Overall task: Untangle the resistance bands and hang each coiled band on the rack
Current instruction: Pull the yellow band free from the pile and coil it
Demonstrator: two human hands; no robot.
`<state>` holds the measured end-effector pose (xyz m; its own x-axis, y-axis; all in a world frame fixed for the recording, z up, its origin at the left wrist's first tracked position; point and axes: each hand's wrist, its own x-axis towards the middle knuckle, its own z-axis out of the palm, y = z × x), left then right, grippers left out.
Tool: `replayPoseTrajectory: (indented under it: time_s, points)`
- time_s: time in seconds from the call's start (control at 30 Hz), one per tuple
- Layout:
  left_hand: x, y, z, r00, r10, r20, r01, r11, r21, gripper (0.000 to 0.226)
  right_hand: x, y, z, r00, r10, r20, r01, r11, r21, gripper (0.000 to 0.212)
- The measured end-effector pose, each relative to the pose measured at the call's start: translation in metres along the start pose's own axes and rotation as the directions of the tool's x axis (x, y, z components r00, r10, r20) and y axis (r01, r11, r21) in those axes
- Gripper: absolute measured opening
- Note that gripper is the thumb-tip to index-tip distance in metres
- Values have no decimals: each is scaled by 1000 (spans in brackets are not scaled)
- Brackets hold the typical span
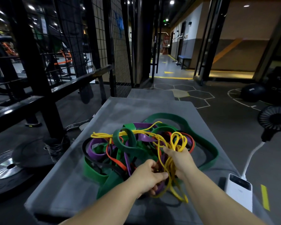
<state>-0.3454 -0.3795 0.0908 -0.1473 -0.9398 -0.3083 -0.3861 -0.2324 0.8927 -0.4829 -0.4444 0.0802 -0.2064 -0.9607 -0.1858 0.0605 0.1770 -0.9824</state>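
A thin yellow rubber resistance band [172, 143] lies looped across the top of a tangled heap of wide green, purple, red and black rubber bands [128, 148], with its strands running from the heap's 10 o'clock edge down to its 5 o'clock edge. The right hand [180, 161], at the heap's 4 o'clock, has its fingers curled round a bunch of the yellow loops, which stand up just above its knuckles. The left hand [148, 177], at 6 o'clock and close beside the right, pinches lower yellow strands between thumb and curled fingers; the slack hangs below both wrists. The heap sits on a flat grey padded platform [71, 176]. At the platform's 4 o'clock corner rests a white rectangular power bank [238, 190], its white cable [251, 156] rising to a small black round fan [274, 119] at 3 o'clock. Black round weight plates [5, 168] lie on the floor at 9 o'clock, beneath a black steel rack frame [34, 70]. A black medicine ball [252, 92] sits at 2 o'clock.
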Motion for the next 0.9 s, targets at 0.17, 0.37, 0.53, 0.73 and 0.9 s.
replayPoseTrajectory:
  time_s: [0.17,0.37,0.53,0.73,0.9]
  points:
    - [4,-1,-4,993,37,-113,3,942,336,66,-7,-2,0,992,-19,125,24,999,-40,9]
    - [11,2,-11,987,133,-91,-89,921,380,65,-14,-11,4,964,-46,261,94,980,-175,34]
    - [12,8,-25,964,213,-159,-129,898,420,32,-4,-23,0,966,-16,258,95,950,-299,41]
    - [25,9,-51,934,253,-253,-102,866,489,21,1,-35,-10,971,-117,209,203,866,-457,14]
    - [30,9,-72,914,212,-346,-22,877,479,23,5,-45,-29,985,-135,111,164,931,-326,41]
